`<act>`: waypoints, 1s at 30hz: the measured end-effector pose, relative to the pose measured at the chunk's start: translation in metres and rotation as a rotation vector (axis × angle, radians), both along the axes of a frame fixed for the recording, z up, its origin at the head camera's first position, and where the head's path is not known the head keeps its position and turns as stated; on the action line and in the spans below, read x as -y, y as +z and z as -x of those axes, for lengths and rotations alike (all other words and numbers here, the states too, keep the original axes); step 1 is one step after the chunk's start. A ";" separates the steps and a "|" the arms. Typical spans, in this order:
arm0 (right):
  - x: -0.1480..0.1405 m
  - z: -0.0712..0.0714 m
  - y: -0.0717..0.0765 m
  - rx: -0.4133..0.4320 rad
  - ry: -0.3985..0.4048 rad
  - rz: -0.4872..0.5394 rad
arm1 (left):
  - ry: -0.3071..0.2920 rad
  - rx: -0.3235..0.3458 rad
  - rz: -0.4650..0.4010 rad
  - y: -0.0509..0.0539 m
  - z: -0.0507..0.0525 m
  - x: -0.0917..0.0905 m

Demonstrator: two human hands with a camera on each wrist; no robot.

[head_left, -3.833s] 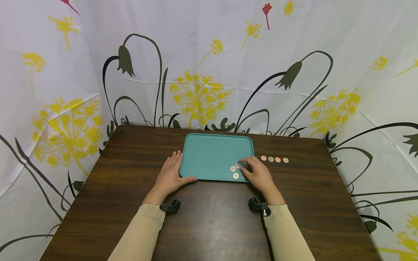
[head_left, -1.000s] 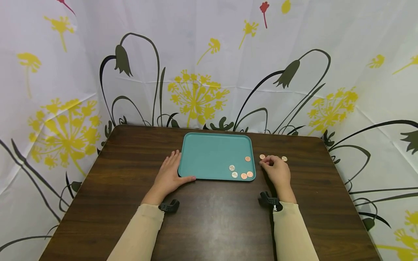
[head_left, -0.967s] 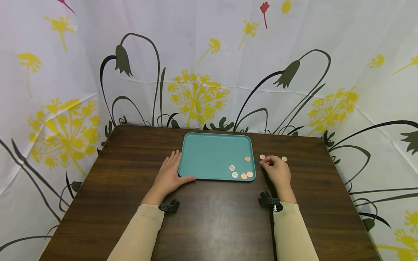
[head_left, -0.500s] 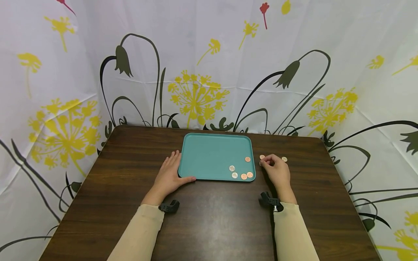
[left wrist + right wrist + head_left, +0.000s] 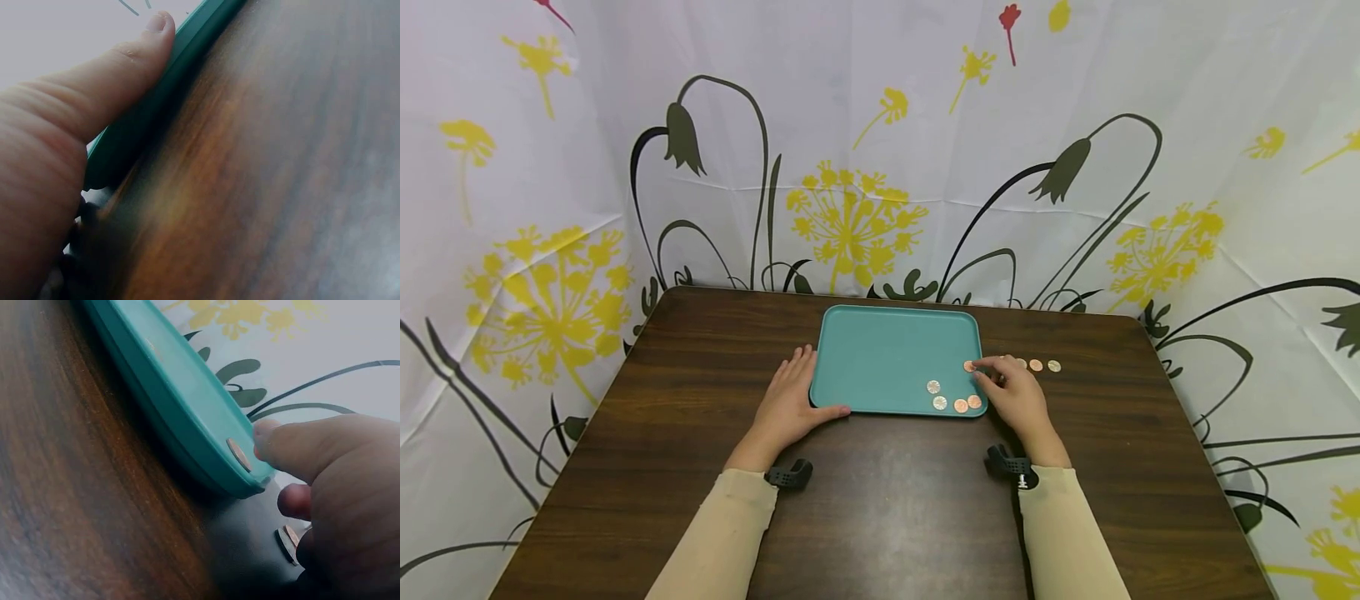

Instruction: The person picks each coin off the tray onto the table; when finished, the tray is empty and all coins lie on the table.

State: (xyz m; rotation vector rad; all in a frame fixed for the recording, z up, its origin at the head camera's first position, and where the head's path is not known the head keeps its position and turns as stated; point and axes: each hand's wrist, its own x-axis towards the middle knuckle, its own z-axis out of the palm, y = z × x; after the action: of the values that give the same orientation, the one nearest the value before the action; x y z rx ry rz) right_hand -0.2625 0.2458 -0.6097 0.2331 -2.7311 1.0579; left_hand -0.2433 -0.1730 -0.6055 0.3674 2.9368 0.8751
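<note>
A teal tray (image 5: 887, 350) lies on the dark wooden table. My left hand (image 5: 786, 408) rests flat by its left side, thumb over the front left corner; the left wrist view shows the thumb (image 5: 119, 75) along the rim. At the right edge, my right hand (image 5: 1015, 400) reaches over with bent fingers, index fingertip at a copper coin (image 5: 968, 366) that lies in the tray. A gap shows between thumb and index finger. Also in the tray are silver coins (image 5: 939, 402) and copper coins (image 5: 974, 402). In the right wrist view, one coin (image 5: 238, 454) lies near the thumb.
Right of the tray, a row of coins runs along the table, with a copper coin (image 5: 1036, 365) and a pale coin (image 5: 1055, 366) in plain sight; my right hand partly covers others. Behind the table (image 5: 880, 500) hangs a flower-printed curtain (image 5: 880, 125).
My right hand has moved left from the coins on the table to the copper coin at the tray's right edge, uncovering part of the row. My left hand has stayed in place.
</note>
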 end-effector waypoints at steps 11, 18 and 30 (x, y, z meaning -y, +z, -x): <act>0.002 -0.001 0.003 0.028 0.039 -0.106 | 0.000 0.004 0.002 0.001 0.000 0.000; 0.005 -0.001 0.004 0.064 0.033 -0.161 | -0.002 0.006 0.000 0.000 0.001 -0.001; -0.004 -0.001 0.001 0.116 0.055 0.025 | 0.001 0.007 0.004 0.000 0.000 -0.001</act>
State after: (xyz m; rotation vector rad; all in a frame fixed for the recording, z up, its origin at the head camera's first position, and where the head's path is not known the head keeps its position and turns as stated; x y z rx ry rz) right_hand -0.2613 0.2496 -0.6084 0.2514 -2.8271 1.1537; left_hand -0.2432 -0.1723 -0.6054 0.3614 2.9320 0.8691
